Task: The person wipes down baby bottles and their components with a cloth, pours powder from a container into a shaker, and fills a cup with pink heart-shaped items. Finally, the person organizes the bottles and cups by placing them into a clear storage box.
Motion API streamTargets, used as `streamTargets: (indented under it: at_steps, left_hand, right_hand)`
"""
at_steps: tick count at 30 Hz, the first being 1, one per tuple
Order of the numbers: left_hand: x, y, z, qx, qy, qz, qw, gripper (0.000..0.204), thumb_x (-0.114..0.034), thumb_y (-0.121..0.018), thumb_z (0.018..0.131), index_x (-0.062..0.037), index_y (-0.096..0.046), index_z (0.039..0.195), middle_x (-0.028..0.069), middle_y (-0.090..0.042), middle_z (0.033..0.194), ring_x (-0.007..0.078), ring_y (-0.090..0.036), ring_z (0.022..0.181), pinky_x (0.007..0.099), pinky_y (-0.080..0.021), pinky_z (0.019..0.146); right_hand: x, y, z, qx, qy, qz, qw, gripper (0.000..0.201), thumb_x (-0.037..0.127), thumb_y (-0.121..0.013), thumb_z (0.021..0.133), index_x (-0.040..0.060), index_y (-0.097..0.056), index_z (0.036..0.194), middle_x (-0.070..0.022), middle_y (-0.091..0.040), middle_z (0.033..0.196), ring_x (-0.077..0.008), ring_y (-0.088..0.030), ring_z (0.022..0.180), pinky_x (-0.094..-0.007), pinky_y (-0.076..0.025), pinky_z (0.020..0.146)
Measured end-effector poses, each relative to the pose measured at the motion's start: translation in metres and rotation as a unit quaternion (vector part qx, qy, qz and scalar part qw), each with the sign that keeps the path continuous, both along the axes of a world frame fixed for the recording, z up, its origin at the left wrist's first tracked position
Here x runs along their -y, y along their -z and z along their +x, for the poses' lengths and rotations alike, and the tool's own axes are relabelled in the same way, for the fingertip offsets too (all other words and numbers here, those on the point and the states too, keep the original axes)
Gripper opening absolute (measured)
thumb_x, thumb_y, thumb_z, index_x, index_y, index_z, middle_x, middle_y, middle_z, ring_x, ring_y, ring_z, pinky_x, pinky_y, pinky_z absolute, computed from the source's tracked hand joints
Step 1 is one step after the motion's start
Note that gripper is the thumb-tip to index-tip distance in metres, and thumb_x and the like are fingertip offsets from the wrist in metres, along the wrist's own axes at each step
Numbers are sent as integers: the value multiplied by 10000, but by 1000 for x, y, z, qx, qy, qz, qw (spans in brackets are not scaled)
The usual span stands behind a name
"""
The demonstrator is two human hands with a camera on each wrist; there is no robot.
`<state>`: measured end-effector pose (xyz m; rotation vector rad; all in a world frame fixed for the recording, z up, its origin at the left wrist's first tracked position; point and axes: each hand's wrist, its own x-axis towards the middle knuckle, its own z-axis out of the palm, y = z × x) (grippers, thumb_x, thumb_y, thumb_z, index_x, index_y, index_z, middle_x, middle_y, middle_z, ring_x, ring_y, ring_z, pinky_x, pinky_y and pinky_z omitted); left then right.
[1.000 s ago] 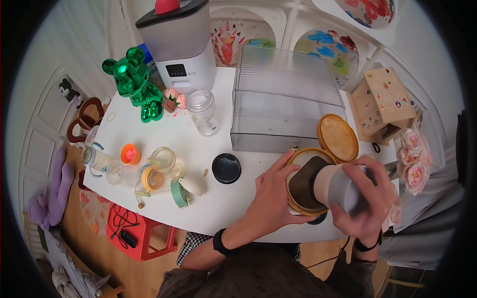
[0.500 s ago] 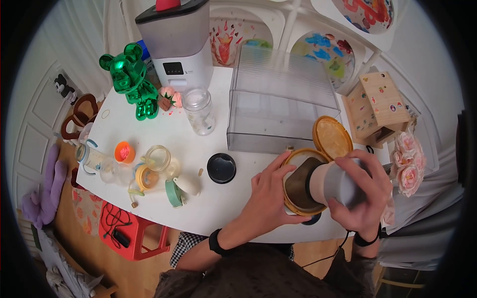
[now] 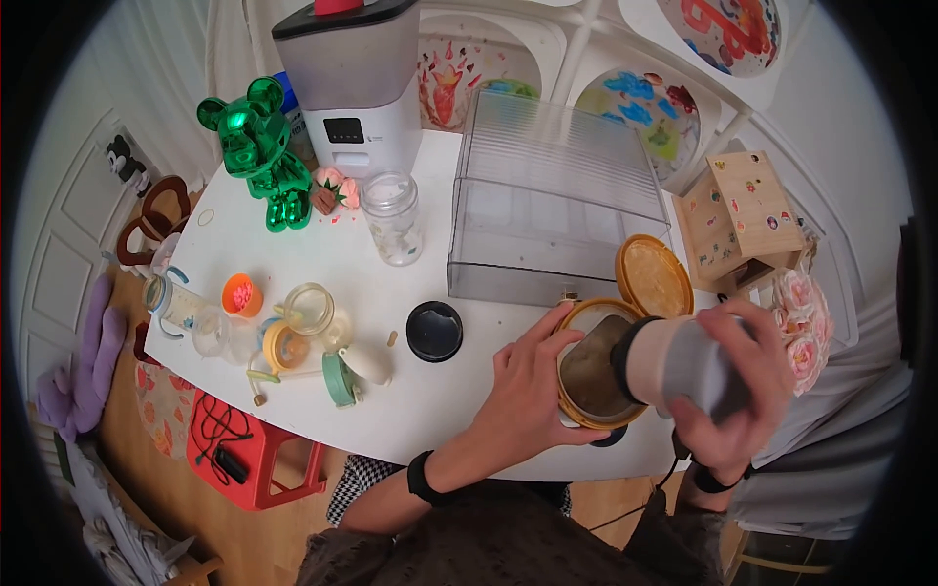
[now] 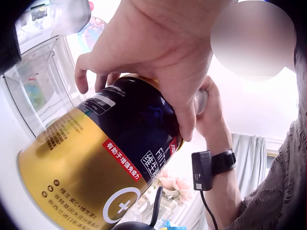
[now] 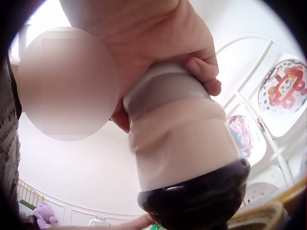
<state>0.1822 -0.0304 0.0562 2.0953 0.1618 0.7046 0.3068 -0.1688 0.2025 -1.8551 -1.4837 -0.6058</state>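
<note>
My left hand (image 3: pixel 518 396) grips a gold-and-black powder can (image 4: pixel 81 163) round its top, thumb on the near side and fingers on the far side. Its yellow hinged lid (image 3: pixel 657 276) stands open at the back, and the inside looks pale and smudged. A beige-and-grey cylinder (image 5: pixel 187 143) with a glossy black end is in my right hand (image 3: pixel 738 420), fingers and thumb curled round its grey part. Tilted, it has its black end at the right of the can's mouth in the head view. A black round lid (image 3: pixel 435 331) lies on the table, left of the can.
Behind the can is a clear plastic box (image 3: pixel 547 215). A glass jar (image 3: pixel 393 220), a green bear figure (image 3: pixel 259 151) and a white dispenser (image 3: pixel 357 107) stand at the back left. Bottle parts (image 3: pixel 342 376) crowd the left. A wooden house (image 3: pixel 752 210) and pink flowers (image 3: pixel 803 327) sit at right.
My right hand has drawn the cylinder to the right, so more of the can's inside shows. My left hand keeps its grip on the can.
</note>
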Motion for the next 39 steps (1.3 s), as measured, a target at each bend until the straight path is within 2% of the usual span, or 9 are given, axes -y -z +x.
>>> streamTargets:
  at_steps: [5, 8, 11, 15, 23, 29, 33, 36, 39]
  left_hand:
    - [0, 0, 0, 0, 0, -1, 1000, 1126, -381, -989, 571, -79, -309, 1416, 231, -290, 1590, 393, -354, 1459, 514, -308, 1086]
    - [0, 1, -1, 4, -5, 3, 1000, 1129, -393, -986, 573, -81, -310, 1421, 222, -290, 1591, 385, -349, 1460, 514, -305, 1088]
    - [-2, -1, -1, 4, -3, 9, 1000, 1084, -420, -954, 604, -45, -345, 1418, 205, -286, 1590, 355, -360, 1435, 511, -305, 1074]
    - [-3, -4, -2, -6, 8, 13, 1000, 1096, -415, -957, 601, -53, -332, 1426, 202, -286, 1592, 361, -353, 1440, 512, -303, 1080]
    - [-3, -3, -2, 1, 8, 3, 1000, 1089, -410, -956, 607, -53, -332, 1426, 197, -284, 1594, 368, -346, 1444, 507, -301, 1088]
    - [-2, -2, -2, -15, 5, 15, 1000, 1112, -429, -969, 602, -82, -304, 1423, 199, -282, 1590, 374, -349, 1446, 517, -314, 1083]
    - [-2, -2, -1, -9, 3, 14, 1000, 1113, -424, -969, 604, -79, -302, 1426, 200, -281, 1591, 380, -351, 1443, 519, -315, 1082]
    - [-2, -2, -2, -15, 8, 11, 1000, 1115, -419, -970, 604, -78, -300, 1428, 202, -282, 1591, 384, -349, 1446, 519, -316, 1081]
    - [-2, -2, -2, -9, 7, 10, 1000, 1115, -413, -970, 605, -78, -298, 1429, 203, -283, 1590, 388, -346, 1449, 518, -317, 1080]
  right_hand:
    - [1, -9, 5, 79, -78, 115, 987, 577, 109, -631, 389, -41, -711, 940, -232, -679, 789, -447, -644, 763, -451, -537, 632]
    - [-7, 4, -3, -27, -10, -36, 999, 546, 135, -703, 474, 31, -750, 1008, -189, -672, 935, -331, -660, 760, -391, -532, 664]
    - [-7, 14, 1, -17, -6, -88, 996, 558, 159, -734, 496, 34, -756, 1039, -172, -655, 983, -278, -666, 776, -355, -531, 688]
    - [5, -11, 3, 21, -50, 15, 998, 584, 136, -697, 460, -25, -740, 1020, -170, -674, 977, -313, -662, 789, -368, -532, 681]
    - [-7, 7, -4, -18, 13, -67, 997, 591, 151, -730, 496, -2, -746, 1067, -213, -666, 1004, -311, -681, 825, -372, -546, 711]
    - [4, 3, -4, -12, -28, 20, 999, 606, 161, -713, 475, -8, -744, 1056, -210, -667, 1001, -300, -658, 818, -378, -531, 677]
    - [-1, 13, -2, -2, 13, -92, 996, 627, 192, -687, 454, -14, -737, 1045, -226, -642, 992, -326, -653, 794, -386, -532, 679]
    - [9, 2, -7, -73, -6, 55, 996, 579, 177, -728, 506, 30, -748, 1066, -186, -644, 1030, -326, -654, 827, -369, -534, 732]
    - [-5, 10, 0, -9, 4, -50, 999, 608, 161, -705, 478, 0, -741, 1063, -212, -645, 1014, -324, -660, 799, -382, -540, 702]
